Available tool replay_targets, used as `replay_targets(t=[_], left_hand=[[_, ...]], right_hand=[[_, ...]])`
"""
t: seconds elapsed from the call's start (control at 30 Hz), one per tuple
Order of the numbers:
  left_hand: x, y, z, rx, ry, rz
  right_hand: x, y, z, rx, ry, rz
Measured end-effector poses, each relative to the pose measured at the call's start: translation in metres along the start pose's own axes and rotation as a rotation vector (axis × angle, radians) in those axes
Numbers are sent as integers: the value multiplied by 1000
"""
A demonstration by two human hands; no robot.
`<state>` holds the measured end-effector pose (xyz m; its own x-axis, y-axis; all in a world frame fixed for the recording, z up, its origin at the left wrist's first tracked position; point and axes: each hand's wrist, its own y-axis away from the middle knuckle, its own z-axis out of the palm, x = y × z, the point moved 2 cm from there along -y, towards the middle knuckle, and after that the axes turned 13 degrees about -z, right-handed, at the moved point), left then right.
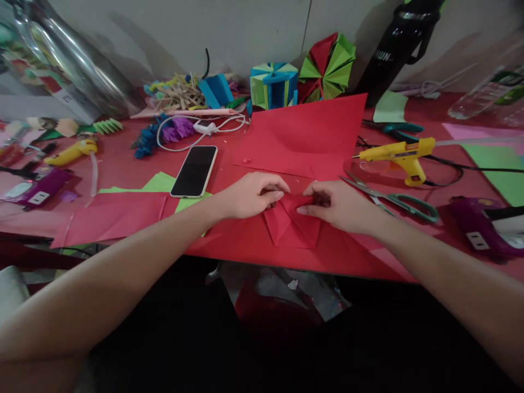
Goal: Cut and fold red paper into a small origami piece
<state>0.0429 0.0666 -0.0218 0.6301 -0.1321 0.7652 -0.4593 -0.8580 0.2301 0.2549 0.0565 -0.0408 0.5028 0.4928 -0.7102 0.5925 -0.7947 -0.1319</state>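
A piece of folded red paper [292, 226] with diagonal creases lies near the front edge of the table. My left hand [256, 195] pinches its upper left side between thumb and fingers. On the upper right side, my right hand [333, 203] grips it with thumb on top and fingers curled behind. The far edge of the paper is partly hidden by my fingers. Just beyond both hands lies a large red sheet [303, 136]. Scissors [388, 199] with green handles rest right beside my right hand.
A phone [195, 171] lies left on green and red paper. At the right are a yellow glue gun [403, 158] and a purple power strip [483, 226]. Folded paper models [273, 84], a black bottle [393, 49] and a metal flask [82, 60] stand along the wall.
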Motion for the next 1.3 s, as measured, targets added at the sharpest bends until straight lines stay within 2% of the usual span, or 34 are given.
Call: replay_targets(t=[0.2,0.33,0.47,0.67,0.87,0.93,1.03,1.13,1.3], left_hand=[[3,0,4,76,-128,15],[7,1,6,114,-311,107],[5,5,4,68,-408,215],[-6,3,-7,-50,-341,170],[-6,3,-4,-50,-400,185],[-2,7,-2,-3,-480,236],[9,16,2,73,-716,344],[19,27,8,77,-937,438],[29,46,22,82,-1035,402]], right_hand=[[-2,1,2,4,2,-36],[-8,2,2,19,116,-80],[-16,3,0,-3,240,-186],[-22,8,1,-59,379,-248],[-29,13,5,-108,532,-340],[-33,15,7,-134,587,-382],[-40,19,9,-183,656,-424],[-45,22,10,-216,681,-428],[-50,27,12,-245,677,-404]])
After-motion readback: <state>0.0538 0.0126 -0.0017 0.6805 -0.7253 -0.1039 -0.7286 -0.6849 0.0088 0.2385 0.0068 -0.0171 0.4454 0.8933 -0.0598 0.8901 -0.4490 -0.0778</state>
